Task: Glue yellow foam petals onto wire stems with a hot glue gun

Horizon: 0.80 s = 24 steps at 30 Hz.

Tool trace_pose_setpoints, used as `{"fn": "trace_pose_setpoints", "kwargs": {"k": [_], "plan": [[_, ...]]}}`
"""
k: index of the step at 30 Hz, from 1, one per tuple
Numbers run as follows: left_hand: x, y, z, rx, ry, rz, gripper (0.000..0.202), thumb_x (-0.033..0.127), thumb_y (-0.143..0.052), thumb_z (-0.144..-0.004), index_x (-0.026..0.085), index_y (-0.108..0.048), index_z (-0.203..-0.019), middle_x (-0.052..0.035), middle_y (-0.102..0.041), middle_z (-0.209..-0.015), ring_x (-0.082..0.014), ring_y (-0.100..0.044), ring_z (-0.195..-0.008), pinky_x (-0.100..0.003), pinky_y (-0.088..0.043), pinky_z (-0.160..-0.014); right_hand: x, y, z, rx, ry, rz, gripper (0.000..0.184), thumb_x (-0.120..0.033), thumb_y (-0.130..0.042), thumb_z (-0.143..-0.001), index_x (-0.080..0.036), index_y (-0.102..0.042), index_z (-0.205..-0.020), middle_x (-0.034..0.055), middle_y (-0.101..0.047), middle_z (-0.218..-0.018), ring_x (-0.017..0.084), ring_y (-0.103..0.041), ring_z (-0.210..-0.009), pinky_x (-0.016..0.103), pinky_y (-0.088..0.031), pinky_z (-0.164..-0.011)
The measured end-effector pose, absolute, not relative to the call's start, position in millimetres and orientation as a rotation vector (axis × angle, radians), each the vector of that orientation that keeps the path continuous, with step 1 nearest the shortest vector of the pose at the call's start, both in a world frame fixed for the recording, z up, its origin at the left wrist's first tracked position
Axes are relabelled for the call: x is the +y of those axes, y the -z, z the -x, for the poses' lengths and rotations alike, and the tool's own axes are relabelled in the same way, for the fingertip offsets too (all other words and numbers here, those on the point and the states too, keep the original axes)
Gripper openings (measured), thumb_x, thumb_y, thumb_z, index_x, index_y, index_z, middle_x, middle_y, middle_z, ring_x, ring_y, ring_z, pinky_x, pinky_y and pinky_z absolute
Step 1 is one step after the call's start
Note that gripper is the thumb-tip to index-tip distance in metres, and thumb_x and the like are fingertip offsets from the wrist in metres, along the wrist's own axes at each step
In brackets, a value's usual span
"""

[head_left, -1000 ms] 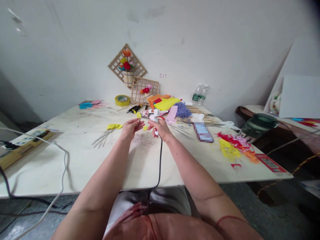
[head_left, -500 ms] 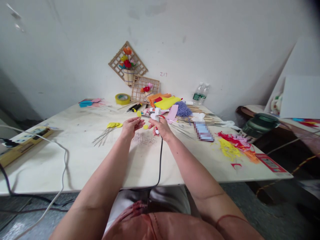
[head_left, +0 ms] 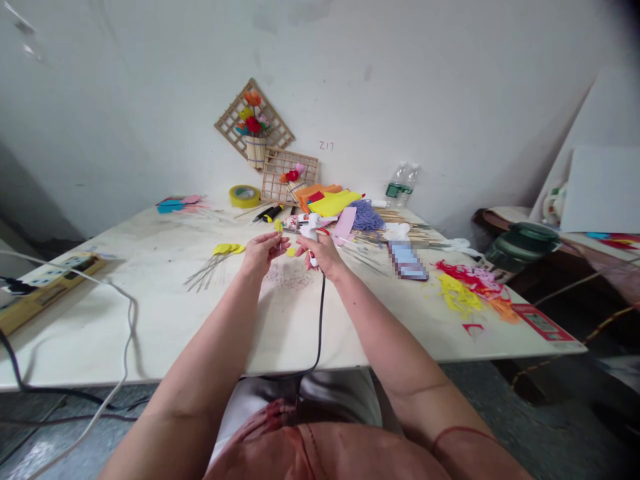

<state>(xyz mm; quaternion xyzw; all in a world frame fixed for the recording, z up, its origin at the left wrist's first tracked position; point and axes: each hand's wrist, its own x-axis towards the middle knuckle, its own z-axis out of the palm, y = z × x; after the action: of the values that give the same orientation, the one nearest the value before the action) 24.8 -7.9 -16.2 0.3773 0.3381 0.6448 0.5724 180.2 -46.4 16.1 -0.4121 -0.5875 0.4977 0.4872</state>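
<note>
My right hand [head_left: 320,252] is wrapped round a white glue gun [head_left: 311,233], whose black cord runs down over the table's front edge. Its nozzle points left, towards a small yellow felt piece [head_left: 278,227] on a thin wire. Closed fingers of my left hand [head_left: 266,252] pinch that wire just below the yellow piece. Between the hands, a yellow felt disc [head_left: 291,252] lies low near the tabletop. To the left of my left hand rests a bunch of yellow-topped wires [head_left: 227,249].
Behind the hands are yellow tape [head_left: 245,195], a cutter knife [head_left: 273,213], coloured felt sheets [head_left: 335,203] and purple yarn [head_left: 367,217]. A phone [head_left: 407,260] and felt scraps [head_left: 460,293] lie right. A power strip [head_left: 55,283] with cables is at the left edge.
The yellow piece on the wire has turned a little and looks narrower. Both hands stay nearly in place, and the view has shifted slightly.
</note>
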Motion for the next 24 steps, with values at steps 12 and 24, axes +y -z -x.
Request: {"fn": "trace_pose_setpoints", "kwargs": {"k": [12, 24], "plan": [[-7.7, 14.9, -24.9, 0.794, -1.524, -0.839, 0.011, 0.006, -0.061, -0.07, 0.007, -0.059, -0.08, -0.0107, -0.069, -0.07, -0.0153, -0.066, -0.059, -0.025, -0.053, -0.061, -46.0, -13.5, -178.7, -1.518, -1.108, 1.023, 0.047, -0.062, -0.05, -0.076, -0.016, -0.053, -0.076, -0.0007, -0.058, -0.058, 0.006, -0.045, -0.03, 0.018, -0.026, -0.026], [-4.0, 17.7, -22.9, 0.756, -1.519, -0.84, 0.01, 0.005, -0.058, -0.072, 0.007, -0.06, -0.081, -0.0106, -0.069, -0.069, -0.0147, -0.066, -0.058, -0.023, -0.053, -0.058, -44.4, -11.6, -178.7, -1.573, -1.077, 1.042, 0.05, -0.067, -0.047, -0.074, -0.017, -0.049, -0.07, -0.0031, -0.052, -0.052, 0.006, -0.045, -0.03, 0.018, -0.027, -0.025]]}}
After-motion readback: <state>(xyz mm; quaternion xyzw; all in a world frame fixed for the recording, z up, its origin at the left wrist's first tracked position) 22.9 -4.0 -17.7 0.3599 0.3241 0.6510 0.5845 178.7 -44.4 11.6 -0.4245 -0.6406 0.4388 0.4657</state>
